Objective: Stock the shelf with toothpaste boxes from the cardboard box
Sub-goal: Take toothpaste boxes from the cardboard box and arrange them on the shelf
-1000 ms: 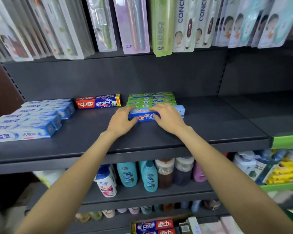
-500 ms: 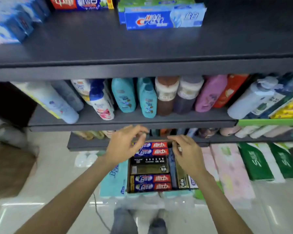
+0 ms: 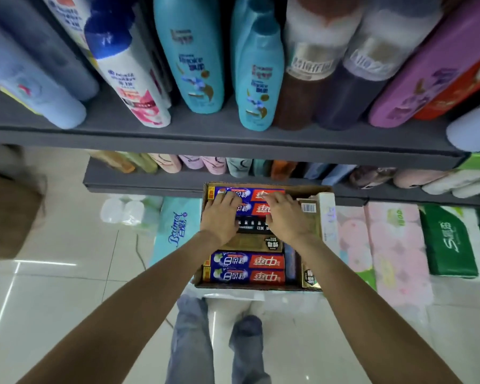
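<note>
We are laying our left hand [image 3: 219,217] and right hand [image 3: 284,217], fingers slightly curled, on the blue-and-red toothpaste boxes [image 3: 250,199] lying at the far end of the cardboard box [image 3: 261,286]; whether they are gripping, we cannot tell. Shampoo bottles [image 3: 190,59] are standing on the shelf [image 3: 205,139] above.

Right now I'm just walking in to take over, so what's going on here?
A person is restocking toothpaste. Both hands are down in the open brown cardboard box on the floor: the left hand and right hand rest their fingers on the red-and-blue toothpaste boxes at its far end. Nothing is lifted yet.
</note>
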Demonstrator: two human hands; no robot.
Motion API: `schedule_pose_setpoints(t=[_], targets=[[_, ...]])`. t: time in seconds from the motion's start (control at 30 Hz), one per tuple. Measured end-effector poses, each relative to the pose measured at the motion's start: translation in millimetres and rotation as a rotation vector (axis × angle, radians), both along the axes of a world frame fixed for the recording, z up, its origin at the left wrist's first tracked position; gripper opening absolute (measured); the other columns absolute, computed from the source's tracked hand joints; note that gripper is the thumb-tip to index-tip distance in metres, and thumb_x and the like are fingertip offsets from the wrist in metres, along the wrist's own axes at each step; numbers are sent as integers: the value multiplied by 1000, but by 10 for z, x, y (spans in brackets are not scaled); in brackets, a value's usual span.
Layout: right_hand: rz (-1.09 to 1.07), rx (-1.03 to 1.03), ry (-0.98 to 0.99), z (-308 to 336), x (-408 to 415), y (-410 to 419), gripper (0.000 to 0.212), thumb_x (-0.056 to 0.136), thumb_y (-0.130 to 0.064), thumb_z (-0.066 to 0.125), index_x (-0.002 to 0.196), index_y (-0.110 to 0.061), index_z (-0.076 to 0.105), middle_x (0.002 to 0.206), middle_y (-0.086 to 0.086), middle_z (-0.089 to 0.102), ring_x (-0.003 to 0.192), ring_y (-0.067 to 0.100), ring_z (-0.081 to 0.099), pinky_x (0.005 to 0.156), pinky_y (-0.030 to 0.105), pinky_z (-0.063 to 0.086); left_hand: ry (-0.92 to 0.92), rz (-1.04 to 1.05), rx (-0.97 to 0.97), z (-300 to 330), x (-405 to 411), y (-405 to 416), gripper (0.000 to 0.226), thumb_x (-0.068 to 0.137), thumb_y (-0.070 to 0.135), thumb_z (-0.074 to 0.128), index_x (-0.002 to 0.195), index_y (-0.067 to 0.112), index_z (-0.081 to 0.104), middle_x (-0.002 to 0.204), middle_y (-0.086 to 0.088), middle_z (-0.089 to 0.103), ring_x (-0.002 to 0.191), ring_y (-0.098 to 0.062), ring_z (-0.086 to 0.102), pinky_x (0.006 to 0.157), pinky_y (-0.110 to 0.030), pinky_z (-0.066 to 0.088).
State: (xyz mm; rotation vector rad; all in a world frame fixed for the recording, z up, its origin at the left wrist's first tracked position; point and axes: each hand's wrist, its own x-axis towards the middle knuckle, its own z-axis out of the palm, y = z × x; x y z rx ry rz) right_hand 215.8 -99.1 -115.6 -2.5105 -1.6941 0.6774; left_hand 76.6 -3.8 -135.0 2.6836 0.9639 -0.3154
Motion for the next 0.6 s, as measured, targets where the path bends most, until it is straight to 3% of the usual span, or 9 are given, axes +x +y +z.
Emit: schedule_pose_setpoints(t=[0.3, 0.43, 0.53, 0.6], targets=[[44, -2, -215, -156, 8, 159, 47, 96, -30, 47, 140, -14, 37, 130, 11, 49, 118, 30, 47, 99, 42, 40, -50, -33, 107, -119, 1, 19, 48, 88, 27, 60, 130, 15, 39, 134, -4, 45, 128, -21, 37, 109, -37, 30], [14, 13, -149, -142, 59, 271, 38, 95, -30, 51, 130, -15, 47, 122, 7, 59, 107, 24, 60, 84, 35, 50, 3, -130, 156, -126, -9, 57, 50, 87, 28, 63, 131, 13, 43, 131, -6, 52, 123, -22, 46, 103, -33, 37], [23, -2, -104, -102, 147, 331, 35, 95, -34, 52, 126, -19, 53, 121, 4, 60, 103, 24, 63, 83, 37, 52, -138, -285, 168, -1, -85, 112, 48, 68, 27, 80, 111, 13, 64, 107, -5, 65, 99, -21, 61, 79, -34, 53], [58, 14, -97, -76, 206, 326, 35, 94, -34, 52, 127, -20, 54, 123, 2, 58, 105, 23, 62, 85, 37, 52, -245, -341, 167, 134, -177, 86, 47, 58, 31, 83, 100, 15, 69, 93, -3, 66, 82, -18, 64, 61, -29, 54]])
